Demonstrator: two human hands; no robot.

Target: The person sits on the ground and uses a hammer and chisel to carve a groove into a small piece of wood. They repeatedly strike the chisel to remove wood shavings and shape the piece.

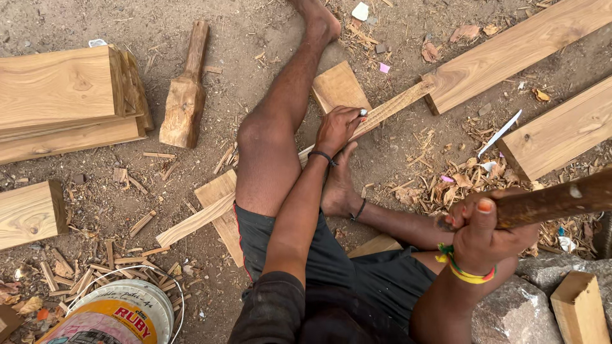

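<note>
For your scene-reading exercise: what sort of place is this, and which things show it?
Probably an open-air woodworking spot on bare ground: sawn planks, wood chips over the dirt, a wooden mallet, and a strip of wood under the left hand.

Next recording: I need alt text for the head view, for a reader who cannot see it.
Seated on dirt ground, a person's left hand presses a long wooden strip down, while the right hand grips a wooden tool handle. Planks, a wooden mallet and wood chips lie around.
</note>
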